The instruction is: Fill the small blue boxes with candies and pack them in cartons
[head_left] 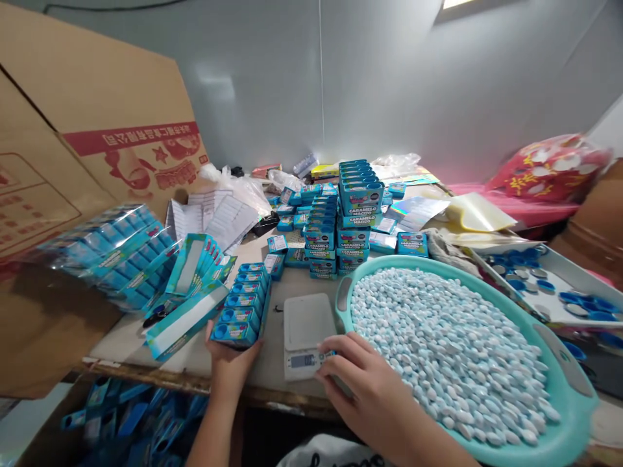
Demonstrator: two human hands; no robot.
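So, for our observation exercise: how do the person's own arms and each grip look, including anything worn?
The left forearm and right forearm are bare, with no sleeve or wristband visible. The left grip and right grip are ungloved; no ring shows, though some fingers are hidden. A pale garment with dark lettering shows at the bottom edge.

The head camera looks forward and down, close over the table (pixel 272 353).

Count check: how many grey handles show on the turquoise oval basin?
2. One grey handle is nearest the white digital scale; the other is at the opposite end of the turquoise oval basin. The right forearm hides part of the rim.
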